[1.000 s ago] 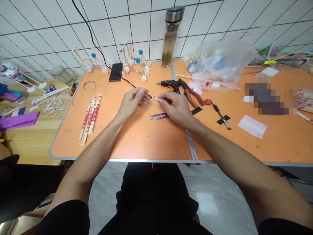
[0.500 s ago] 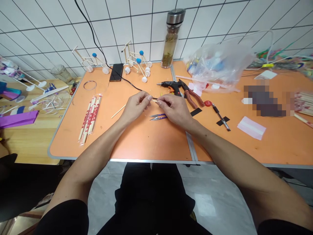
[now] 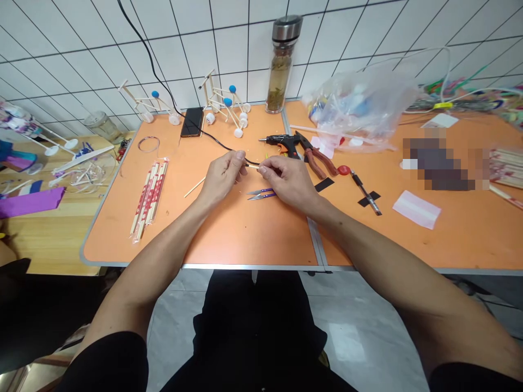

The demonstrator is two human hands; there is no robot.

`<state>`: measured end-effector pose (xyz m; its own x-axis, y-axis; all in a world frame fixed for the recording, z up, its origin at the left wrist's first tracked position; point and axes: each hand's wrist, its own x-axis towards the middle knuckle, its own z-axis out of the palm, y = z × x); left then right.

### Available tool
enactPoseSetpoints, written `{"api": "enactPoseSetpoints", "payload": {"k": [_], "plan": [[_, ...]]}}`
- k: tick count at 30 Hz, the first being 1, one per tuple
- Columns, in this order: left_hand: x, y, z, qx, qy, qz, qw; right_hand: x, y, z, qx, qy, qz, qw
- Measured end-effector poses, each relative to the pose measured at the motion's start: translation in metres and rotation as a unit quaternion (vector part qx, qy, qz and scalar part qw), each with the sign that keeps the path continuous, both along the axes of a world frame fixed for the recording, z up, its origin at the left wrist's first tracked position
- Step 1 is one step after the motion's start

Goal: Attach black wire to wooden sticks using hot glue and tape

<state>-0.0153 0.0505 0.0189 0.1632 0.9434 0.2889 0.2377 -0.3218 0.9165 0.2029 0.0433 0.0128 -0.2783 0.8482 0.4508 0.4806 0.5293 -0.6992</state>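
Note:
My left hand [image 3: 223, 177] and my right hand [image 3: 288, 181] come close together above the orange table, both closed. Between their fingertips shows a short piece of thin wooden stick [image 3: 253, 167], dark at its left end; the fingers hide the rest. Another length of wooden stick [image 3: 194, 187] sticks out left of my left hand; whether it is the same piece I cannot tell. Purple-handled thread snips [image 3: 261, 194] lie just below my right fingers. Behind my right hand rest a black glue gun [image 3: 281, 141] and red-handled pliers [image 3: 315, 155].
Wrapped chopsticks [image 3: 150, 198] lie left on the orange table [image 3: 245, 245]. Small stick models [image 3: 223, 100], a phone [image 3: 192, 122] and a tea bottle [image 3: 281, 65] stand at the back. A plastic bag [image 3: 362, 109], a pen [image 3: 366, 193] and a pink paper [image 3: 417, 209] are on the right.
My fingertips have drawn slightly apart, so more of the wooden stick shows between them. The whole view has shifted a little; the tools lie as before.

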Motion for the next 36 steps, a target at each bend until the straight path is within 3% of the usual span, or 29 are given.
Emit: {"api": "enactPoseSetpoints", "payload": {"k": [5, 12, 21, 27, 36], "plan": [[0.0019, 0.0007, -0.0065, 0.008, 0.043, -0.025, 0.999, -0.0008, -0.0003, -0.0021, -0.004, 0.001, -0.002, 1.000], [0.0024, 0.0002, -0.0026, -0.044, -0.025, -0.018, 0.999, -0.0007, 0.0007, -0.0033, 0.002, 0.001, -0.009, 1.000], [0.0050, 0.0006, -0.0065, -0.038, 0.005, -0.052, 0.998, -0.0025, 0.0011, -0.0051, 0.007, 0.010, -0.008, 1.000], [0.0040, 0.0020, -0.0027, -0.093, -0.041, -0.022, 0.995, -0.0013, 0.0006, -0.0051, 0.004, 0.012, -0.008, 1.000], [0.0062, 0.0004, -0.0041, -0.070, -0.043, -0.043, 0.996, -0.0025, 0.0013, -0.0065, 0.008, 0.013, -0.006, 1.000]]}}
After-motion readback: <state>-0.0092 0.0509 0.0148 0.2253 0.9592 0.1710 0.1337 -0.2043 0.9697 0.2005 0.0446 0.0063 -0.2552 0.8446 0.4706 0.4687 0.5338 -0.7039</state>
